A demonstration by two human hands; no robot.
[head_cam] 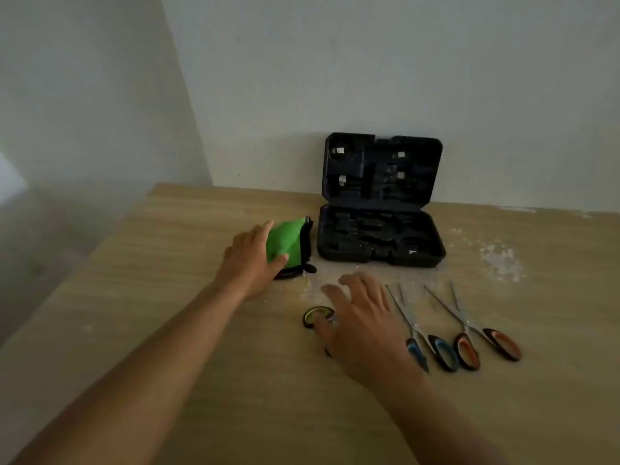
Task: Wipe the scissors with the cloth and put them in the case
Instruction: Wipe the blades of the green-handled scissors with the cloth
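Observation:
A folded green cloth (285, 239) with a black edge lies on the wooden table (167, 297), just left of the open black case (380, 243). My left hand (250, 263) rests on the cloth's left side, thumb and fingers laid over it. My right hand (359, 317) is spread, palm down, over green-handled scissors (313, 316), which it mostly hides; only one handle loop shows. To the right lie blue-handled scissors (424, 344) and orange-handled scissors (483, 340), blades open and pointing away from me.
The case's lid (382, 166) leans upright against the white wall. White dust or crumbs (500, 260) speckle the table to the right of the case. The table's left edge drops off at the left.

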